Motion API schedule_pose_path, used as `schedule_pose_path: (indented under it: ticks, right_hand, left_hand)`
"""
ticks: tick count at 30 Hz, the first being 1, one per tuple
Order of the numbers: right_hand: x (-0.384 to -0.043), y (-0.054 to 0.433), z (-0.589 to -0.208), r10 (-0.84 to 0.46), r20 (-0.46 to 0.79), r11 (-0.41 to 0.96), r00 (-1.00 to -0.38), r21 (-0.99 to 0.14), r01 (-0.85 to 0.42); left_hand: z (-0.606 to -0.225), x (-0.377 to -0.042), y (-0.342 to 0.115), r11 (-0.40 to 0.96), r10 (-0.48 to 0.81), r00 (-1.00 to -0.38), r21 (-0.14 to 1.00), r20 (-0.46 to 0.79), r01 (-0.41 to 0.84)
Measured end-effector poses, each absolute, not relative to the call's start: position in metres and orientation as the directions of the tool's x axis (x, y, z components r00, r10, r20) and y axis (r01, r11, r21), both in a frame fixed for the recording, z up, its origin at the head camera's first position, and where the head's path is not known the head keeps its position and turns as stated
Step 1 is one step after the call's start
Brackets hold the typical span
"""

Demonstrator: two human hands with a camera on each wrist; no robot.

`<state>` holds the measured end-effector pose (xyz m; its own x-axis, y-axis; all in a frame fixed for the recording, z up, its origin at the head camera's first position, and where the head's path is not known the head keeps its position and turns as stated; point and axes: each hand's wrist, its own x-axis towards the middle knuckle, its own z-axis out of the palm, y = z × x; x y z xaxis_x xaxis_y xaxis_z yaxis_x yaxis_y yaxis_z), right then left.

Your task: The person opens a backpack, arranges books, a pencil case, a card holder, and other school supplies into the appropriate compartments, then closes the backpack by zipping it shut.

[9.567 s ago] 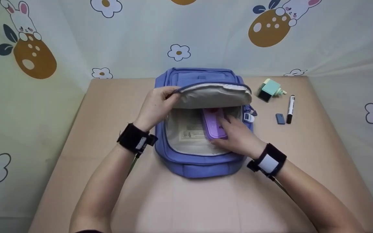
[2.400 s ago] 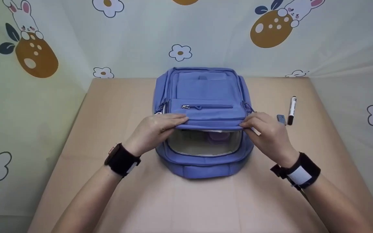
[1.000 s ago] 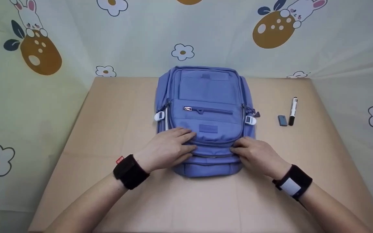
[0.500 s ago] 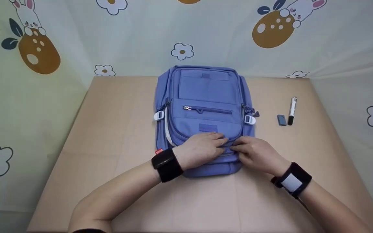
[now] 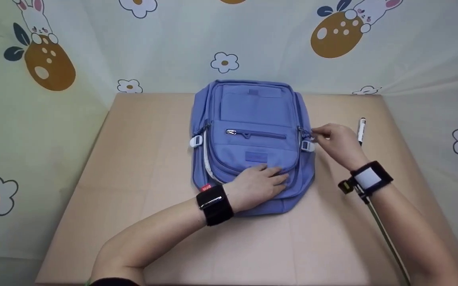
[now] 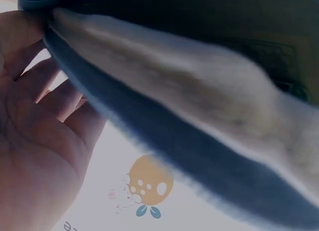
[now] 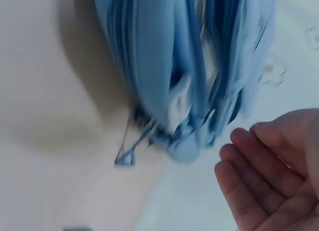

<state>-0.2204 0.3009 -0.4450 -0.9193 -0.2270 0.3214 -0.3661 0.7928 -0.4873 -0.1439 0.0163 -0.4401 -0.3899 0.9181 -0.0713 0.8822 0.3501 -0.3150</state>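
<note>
Left hand (image 5: pixel 255 188) laid on backpack (image 5: pixel 257 105), fingers apart | right hand (image 5: pixel 338 145) held near side zip (image 5: pixel 300 129), fingers loosely curved, unclamped | pale lining (image 5: pixel 207 157) might be snagged if side zip is forced

On the worktop (image 5: pixel 145 226), the backpack (image 5: pixel 259 109) lies in the middle, close to the far edge, and the cloth (image 5: pixel 177 47) hangs behind it. The left hand (image 5: pixel 256 186) rests on its lower front. The right hand (image 5: pixel 341 146) is just beside its right side; farther right, partly behind this hand, lies the marker (image 5: pixel 361 129).
</note>
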Motion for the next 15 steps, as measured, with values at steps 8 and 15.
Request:
schedule_pose_path:
  ticks: [8,15]
  right_hand:
    - [-0.257,0.288,-0.461,-0.283,0.279,0.848,-0.918,-0.375,-0.375]
    - [-0.266,0.282,-0.475,-0.301,0.375,0.850,-0.877,-0.312,-0.425]
  left_hand:
    - [-0.442,-0.144,0.016,0.357,0.914,-0.397,-0.310,-0.077,0.881]
    - [-0.444,-0.143,0.015,0.360,0.915,-0.397,-0.304,-0.068,0.882]
